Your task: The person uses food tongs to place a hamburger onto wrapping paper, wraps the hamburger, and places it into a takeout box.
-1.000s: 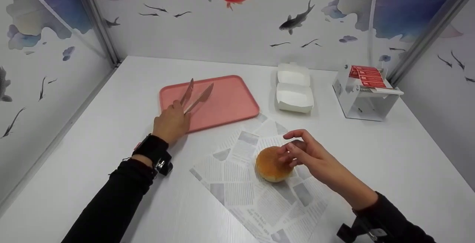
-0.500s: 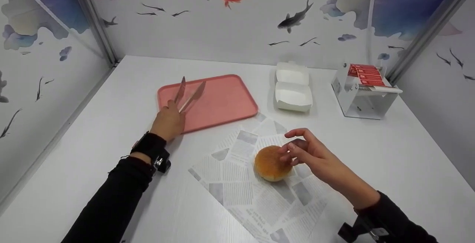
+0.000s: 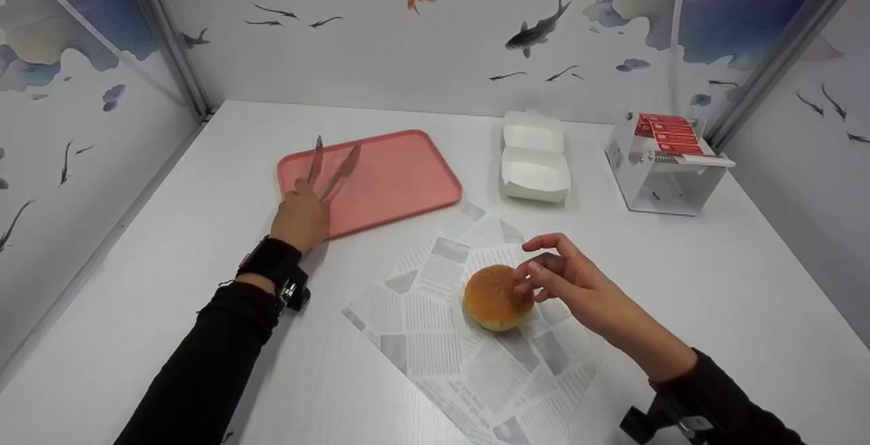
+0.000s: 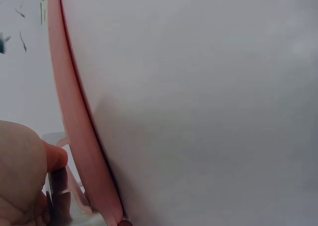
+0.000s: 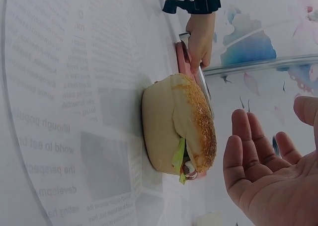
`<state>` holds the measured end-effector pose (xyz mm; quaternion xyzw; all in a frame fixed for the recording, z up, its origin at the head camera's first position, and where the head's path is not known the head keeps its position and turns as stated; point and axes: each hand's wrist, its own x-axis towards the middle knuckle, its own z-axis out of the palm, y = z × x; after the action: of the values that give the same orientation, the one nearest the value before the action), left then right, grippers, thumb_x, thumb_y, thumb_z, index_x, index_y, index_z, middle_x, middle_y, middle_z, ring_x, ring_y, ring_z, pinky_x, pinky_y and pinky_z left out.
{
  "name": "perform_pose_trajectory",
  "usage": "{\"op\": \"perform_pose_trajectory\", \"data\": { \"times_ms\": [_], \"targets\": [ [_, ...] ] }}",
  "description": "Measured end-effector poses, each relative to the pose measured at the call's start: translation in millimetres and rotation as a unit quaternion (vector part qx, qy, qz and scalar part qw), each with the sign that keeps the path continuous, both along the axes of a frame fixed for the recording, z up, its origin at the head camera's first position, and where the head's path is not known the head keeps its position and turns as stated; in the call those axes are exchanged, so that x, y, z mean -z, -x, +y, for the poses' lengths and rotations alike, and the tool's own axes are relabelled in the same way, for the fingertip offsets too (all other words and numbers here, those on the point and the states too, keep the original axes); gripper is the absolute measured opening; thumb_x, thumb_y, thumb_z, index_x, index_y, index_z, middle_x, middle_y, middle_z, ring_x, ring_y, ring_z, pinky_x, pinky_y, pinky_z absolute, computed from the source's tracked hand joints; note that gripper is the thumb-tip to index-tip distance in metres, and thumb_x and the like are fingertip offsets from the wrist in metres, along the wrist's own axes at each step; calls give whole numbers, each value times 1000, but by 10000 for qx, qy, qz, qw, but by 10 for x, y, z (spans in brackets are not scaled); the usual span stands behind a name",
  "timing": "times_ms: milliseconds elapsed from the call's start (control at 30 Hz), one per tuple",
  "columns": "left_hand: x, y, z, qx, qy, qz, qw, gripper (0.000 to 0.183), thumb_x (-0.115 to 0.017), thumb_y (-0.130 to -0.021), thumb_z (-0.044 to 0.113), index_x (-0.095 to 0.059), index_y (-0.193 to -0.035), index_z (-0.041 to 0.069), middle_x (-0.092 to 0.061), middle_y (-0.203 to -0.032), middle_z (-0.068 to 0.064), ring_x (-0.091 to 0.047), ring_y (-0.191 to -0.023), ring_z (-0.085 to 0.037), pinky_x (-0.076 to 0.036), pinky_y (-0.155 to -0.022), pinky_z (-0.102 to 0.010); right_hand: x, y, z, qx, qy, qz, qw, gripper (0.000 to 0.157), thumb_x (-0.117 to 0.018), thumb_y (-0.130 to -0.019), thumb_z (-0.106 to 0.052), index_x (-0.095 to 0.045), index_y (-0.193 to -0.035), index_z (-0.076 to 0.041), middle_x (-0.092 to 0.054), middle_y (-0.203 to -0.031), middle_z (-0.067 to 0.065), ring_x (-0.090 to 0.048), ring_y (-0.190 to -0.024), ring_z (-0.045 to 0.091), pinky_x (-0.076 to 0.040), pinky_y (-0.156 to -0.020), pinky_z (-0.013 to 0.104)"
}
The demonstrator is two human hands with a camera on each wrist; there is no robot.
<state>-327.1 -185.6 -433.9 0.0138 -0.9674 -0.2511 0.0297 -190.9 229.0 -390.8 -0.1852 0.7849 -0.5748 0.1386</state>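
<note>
My left hand (image 3: 299, 217) grips metal tongs (image 3: 343, 168) at the near left edge of the pink tray (image 3: 401, 180). The tongs' two arms are spread apart over the tray. In the left wrist view, the fingers are close against the tray's rim (image 4: 82, 121), with part of the tongs (image 4: 59, 196) between them. A round burger (image 3: 496, 299) sits on newsprint-patterned paper (image 3: 435, 346); lettuce (image 5: 178, 156) pokes out between its buns in the right wrist view. Beside it, my right hand (image 3: 578, 285) hovers with fingers loosely bent, holding nothing. Its fingertips overlap the burger only in the head view.
A white clamshell box (image 3: 535, 173) stands open behind the paper. To its right is a white dispenser (image 3: 663, 173) with a roll of red labels (image 3: 669, 134). Printed panels wall the table (image 3: 326, 363) at the back and sides.
The left hand and tongs have moved left and slightly away, and the tray has shifted a little the same way. The right hand and burger have stayed in place; the whole view drifts slightly.
</note>
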Motion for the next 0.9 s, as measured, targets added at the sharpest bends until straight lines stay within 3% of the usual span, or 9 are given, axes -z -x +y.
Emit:
{"op": "perform_pose_trajectory", "data": {
  "times_ms": [300, 533, 900],
  "targets": [
    [-35, 51, -70, -299, -166, -179, 9993, 53, -46, -112, 22, -34, -145, -18, -59, -130, -44, -63, -121, -60, -54, -99, -70, 11, 0, 24, 44, -17, 11, 10000, 33, -52, -114, -20, -40, -141, -4, -69, -117, 7, -74, -105, 13, -58, -89, 29],
    [-68, 51, -15, -535, 144, -492, 9973, 53, -47, -112, 30, -39, -145, -12, -59, -136, -38, -59, -130, -56, -38, -110, -76, -1, 7, 47, 42, -35, -13, 10000, 32, -51, -115, -21, -39, -140, -5, -70, -119, 9, -74, -107, 13, -58, -89, 28],
    [-112, 4, 31, -318, 636, -278, 9971, 61, -52, -109, 40, -48, -138, -13, -58, -133, -37, -54, -129, -57, -37, -107, -76, 4, 13, 82, 47, 10, -55, 10000, 31, -51, -115, -21, -40, -140, -6, -71, -120, 8, -74, -107, 13, -58, -90, 28]
  ]
}}
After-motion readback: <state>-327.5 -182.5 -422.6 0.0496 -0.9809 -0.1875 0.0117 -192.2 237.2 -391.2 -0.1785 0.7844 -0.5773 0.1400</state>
